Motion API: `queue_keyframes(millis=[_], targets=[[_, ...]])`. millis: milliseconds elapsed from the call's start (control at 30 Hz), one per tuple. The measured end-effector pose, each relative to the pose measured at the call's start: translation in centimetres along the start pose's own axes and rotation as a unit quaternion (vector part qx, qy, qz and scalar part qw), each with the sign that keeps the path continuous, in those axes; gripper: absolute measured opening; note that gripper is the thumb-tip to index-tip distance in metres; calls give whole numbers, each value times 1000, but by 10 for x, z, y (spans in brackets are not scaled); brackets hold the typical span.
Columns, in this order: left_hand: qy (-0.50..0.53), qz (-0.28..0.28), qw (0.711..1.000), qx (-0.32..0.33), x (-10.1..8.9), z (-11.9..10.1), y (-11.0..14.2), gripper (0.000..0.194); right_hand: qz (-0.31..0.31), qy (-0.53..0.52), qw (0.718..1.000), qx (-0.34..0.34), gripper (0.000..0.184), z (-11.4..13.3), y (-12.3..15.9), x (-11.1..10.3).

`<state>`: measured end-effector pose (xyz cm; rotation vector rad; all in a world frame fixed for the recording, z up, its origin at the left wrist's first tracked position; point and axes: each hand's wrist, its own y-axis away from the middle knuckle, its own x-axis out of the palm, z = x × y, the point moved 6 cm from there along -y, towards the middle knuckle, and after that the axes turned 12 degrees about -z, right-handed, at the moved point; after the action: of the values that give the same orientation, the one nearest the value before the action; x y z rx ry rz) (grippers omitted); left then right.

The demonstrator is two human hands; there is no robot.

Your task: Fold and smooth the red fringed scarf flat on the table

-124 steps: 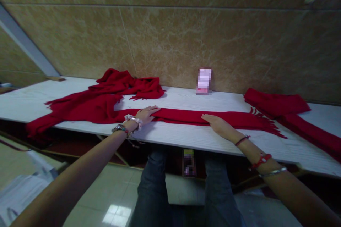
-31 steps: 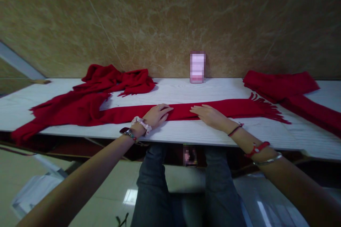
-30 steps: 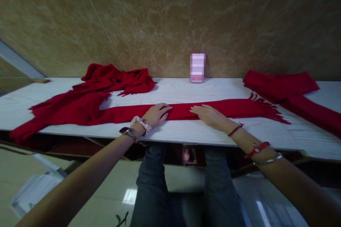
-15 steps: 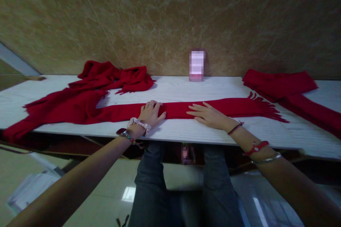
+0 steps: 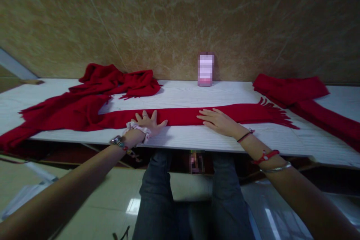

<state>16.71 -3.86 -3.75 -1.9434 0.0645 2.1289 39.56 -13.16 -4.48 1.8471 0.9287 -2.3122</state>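
A red fringed scarf [image 5: 180, 116] lies stretched along the white tabletop [image 5: 180, 138], folded into a narrow, flat strip in front of me. Its fringe points right, while its left part runs into a bunched red heap. My left hand [image 5: 150, 122] rests on the strip's near side with fingers spread. Further right, my right hand [image 5: 218, 120] lies flat across the strip, its fingers stretched out to the left. Neither hand grips the cloth.
Crumpled red cloth [image 5: 118, 82] lies at the back left. Another folded red scarf [image 5: 292, 90] lies at the right and runs off past the edge. A blurred phone-like object [image 5: 206, 69] leans on the marbled wall [image 5: 168, 18]. Dark shelf space opens beneath the tabletop.
My left hand has slid left along the scarf, and its fingers have spread apart. My right hand has stayed nearly in place. The strip looks flatter and smoother than at first.
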Motion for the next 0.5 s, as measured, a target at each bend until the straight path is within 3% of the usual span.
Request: queue_keyframes(millis=[267,367,500], targets=[[66,-22,971,230,-4,-52,4,49,6,-2,1000,15,40,0,0,-1],[79,-17,962,260,2,-54,8,48,9,-1,1000,20,39,-2,0,0],[82,-27,962,258,5,-41,9,50,12,-3,1000,14,39,-3,1,0]])
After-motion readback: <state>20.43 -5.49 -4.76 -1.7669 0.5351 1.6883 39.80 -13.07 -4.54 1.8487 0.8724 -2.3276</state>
